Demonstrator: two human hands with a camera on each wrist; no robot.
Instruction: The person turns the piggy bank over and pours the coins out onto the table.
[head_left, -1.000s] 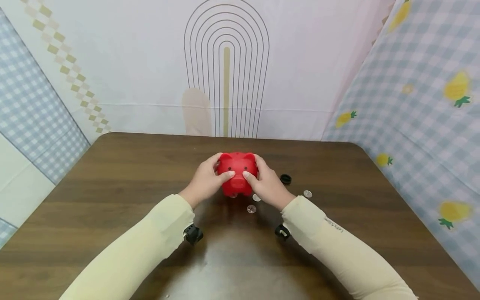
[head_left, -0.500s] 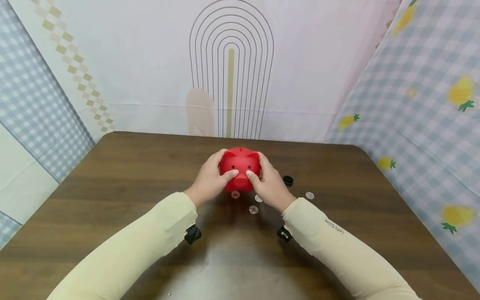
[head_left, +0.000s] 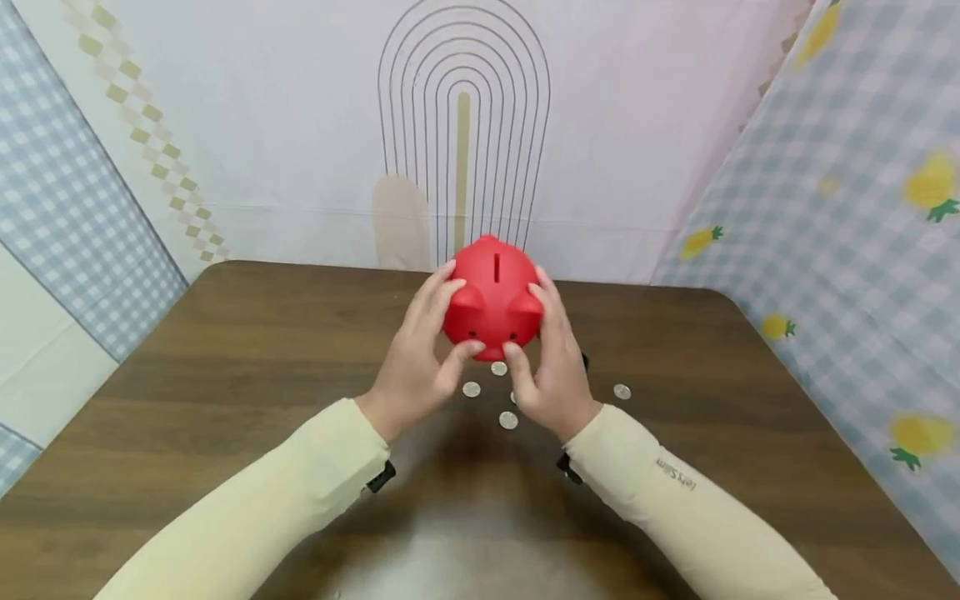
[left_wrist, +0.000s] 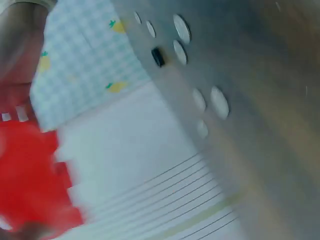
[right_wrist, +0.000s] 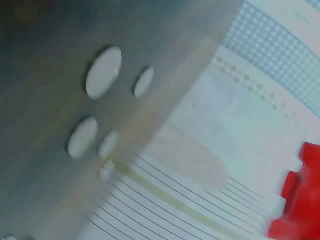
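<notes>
Both hands hold a red piggy bank point(head_left: 495, 308) up off the table, its snout end toward me and its slotted top tipped into view. My left hand point(head_left: 412, 362) grips its left side, thumb on the face below the eye. On the other side my right hand point(head_left: 557, 367) grips it the same way. Below lie several coins, among them one coin point(head_left: 471, 389) near the left thumb and another coin point(head_left: 508, 420) closer to me. In the left wrist view the bank's red body point(left_wrist: 30, 180) is blurred, with coins point(left_wrist: 220, 102) lower down.
A brown wooden table point(head_left: 285, 350) spreads under the hands. A separate coin point(head_left: 622, 391) lies to the right. The small black round piece point(left_wrist: 158, 57) is mostly hidden behind the right hand in the head view. Patterned cloth point(head_left: 300, 125) hangs behind the table.
Both hands have lifted the piggy bank higher and tilted it so its top slot faces me. More coins show on the table beneath it.
</notes>
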